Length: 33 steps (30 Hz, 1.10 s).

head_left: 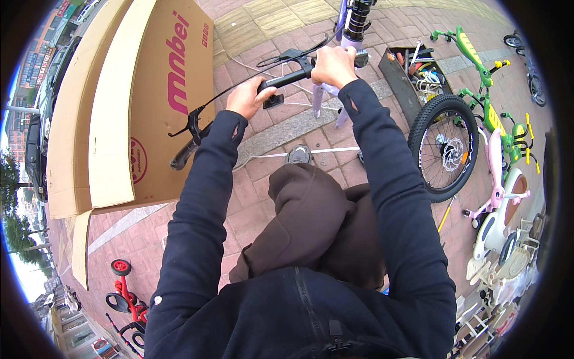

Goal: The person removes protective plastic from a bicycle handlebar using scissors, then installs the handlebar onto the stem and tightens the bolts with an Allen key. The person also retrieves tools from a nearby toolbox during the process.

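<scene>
From the head camera, a black bicycle handlebar (281, 81) runs slantwise from lower left to upper right over a brick-paved ground (263, 24). It is a slim matte tube with a thick rubbery grip at its lower left end, a curved brake lever (190, 124) just above that grip, and thin black cables arcing off it. The left hand (248, 97) is closed around the bar near its middle; the right hand (332, 64) is wrapped tight around it further up, beside the pale lilac bike frame (335, 90) — both in dark sleeves. To the left lies a large flat cardboard box (119, 102), smooth and tan. To the right stand a knobbly black spoked wheel (443, 146), an open tool tray (399, 81) and a glossy green children's bike (487, 96).
</scene>
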{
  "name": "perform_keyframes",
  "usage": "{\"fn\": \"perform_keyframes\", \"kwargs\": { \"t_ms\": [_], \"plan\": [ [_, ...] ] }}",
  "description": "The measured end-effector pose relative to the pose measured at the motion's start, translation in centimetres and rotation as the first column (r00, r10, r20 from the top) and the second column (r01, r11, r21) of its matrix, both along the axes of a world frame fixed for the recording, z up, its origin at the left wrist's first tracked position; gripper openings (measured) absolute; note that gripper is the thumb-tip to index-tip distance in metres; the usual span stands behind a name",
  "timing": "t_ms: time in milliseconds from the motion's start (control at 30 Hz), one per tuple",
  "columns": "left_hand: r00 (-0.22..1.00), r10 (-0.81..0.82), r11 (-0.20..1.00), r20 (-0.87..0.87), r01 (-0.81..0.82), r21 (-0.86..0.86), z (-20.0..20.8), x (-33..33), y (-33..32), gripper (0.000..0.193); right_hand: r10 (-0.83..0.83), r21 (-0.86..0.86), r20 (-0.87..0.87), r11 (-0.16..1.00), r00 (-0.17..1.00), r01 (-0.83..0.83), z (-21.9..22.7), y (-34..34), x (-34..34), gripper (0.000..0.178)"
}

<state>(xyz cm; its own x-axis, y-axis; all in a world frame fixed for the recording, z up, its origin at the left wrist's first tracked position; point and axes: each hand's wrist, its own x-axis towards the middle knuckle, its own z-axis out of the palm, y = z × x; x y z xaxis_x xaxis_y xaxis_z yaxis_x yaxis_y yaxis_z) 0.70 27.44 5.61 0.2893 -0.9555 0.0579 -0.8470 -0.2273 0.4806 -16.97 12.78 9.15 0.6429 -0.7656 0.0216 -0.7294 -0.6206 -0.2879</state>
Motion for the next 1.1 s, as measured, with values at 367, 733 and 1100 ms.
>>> {"fn": "perform_keyframes", "kwargs": {
  "t_ms": [367,733,1100],
  "plan": [
    [0.975,0.086,0.991,0.207,-0.105,0.079,-1.5,-0.9,-0.5,0.055,0.005,-0.076,-0.067,0.997,0.998,-0.010,-0.2,0.4,0.3,0.014],
    [0.908,0.026,0.993,0.419,-0.073,0.097,0.7,0.4,-1.5,0.038,0.205,-0.047,0.175,0.979,0.963,-0.200,-1.8,-0.9,-4.7,0.044],
    [0.985,-0.013,0.939,0.171,-0.047,0.342,4.2,-1.0,-1.6,0.042,-0.102,0.261,0.508,0.964,0.855,-0.040,0.2,0.6,-12.1,0.044]
  ]
}}
